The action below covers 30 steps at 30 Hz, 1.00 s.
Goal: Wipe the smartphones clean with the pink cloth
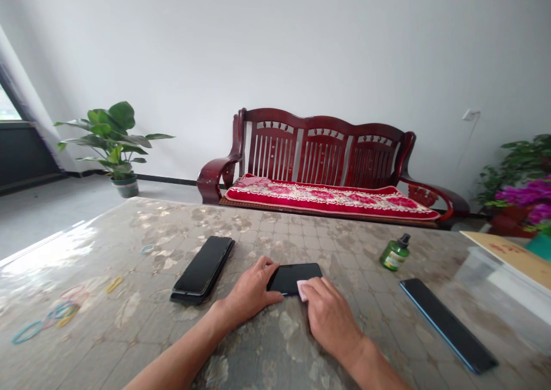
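A dark smartphone [293,276] lies sideways, screen up, on the patterned tablecloth [267,338] in front of me. My left hand [253,286] grips its left end, thumb along the near edge and fingers at the far edge. In my right hand [329,312] a small pale pink cloth [302,290] is pinched, pressed to the phone's near right corner. Left of my hands, black phones [203,267] are stacked. Over on the right lies a phone with a blue edge [447,324], and behind it stands a green spray bottle [395,253] with a black top.
Coloured rubber bands [64,312] are scattered at the table's left. A clear plastic box [495,289] with a tan sheet [516,255] on top stands at the right edge. Beyond the table are a dark red wooden bench [322,149] and a potted plant [116,143].
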Available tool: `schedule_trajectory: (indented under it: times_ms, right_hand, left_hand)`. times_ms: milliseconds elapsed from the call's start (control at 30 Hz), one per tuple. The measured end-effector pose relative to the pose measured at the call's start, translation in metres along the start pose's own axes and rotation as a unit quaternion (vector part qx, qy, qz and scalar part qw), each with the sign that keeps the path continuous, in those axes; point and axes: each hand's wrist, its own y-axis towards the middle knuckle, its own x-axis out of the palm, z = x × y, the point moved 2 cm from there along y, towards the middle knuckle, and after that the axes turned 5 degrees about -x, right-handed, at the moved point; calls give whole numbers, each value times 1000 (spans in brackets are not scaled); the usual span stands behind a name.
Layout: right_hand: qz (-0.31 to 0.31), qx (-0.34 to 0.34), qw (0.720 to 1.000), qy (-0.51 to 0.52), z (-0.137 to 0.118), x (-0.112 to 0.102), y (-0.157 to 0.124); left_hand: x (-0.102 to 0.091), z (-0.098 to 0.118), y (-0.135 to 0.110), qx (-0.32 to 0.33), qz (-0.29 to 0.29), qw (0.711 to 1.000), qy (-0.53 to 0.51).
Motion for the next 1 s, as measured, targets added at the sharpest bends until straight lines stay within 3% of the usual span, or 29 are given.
schedule_trajectory:
  times_ms: [200, 500, 733, 1000]
  right_hand:
    - [22, 52, 998, -27, 30, -3, -6]
    - [9, -11, 1000, 4, 2, 3, 3]
    - [34, 62, 997, -41, 38, -3, 4]
    - [14, -16, 999, 28, 4, 1, 14]
  left_hand:
    - [-2, 2, -1, -7, -8, 1000, 7]
    - [0, 1, -1, 3, 2, 1000, 3]
    - [-2, 2, -1, -6, -6, 1000, 2]
    - [-1, 7, -4, -1, 4, 1000, 10]
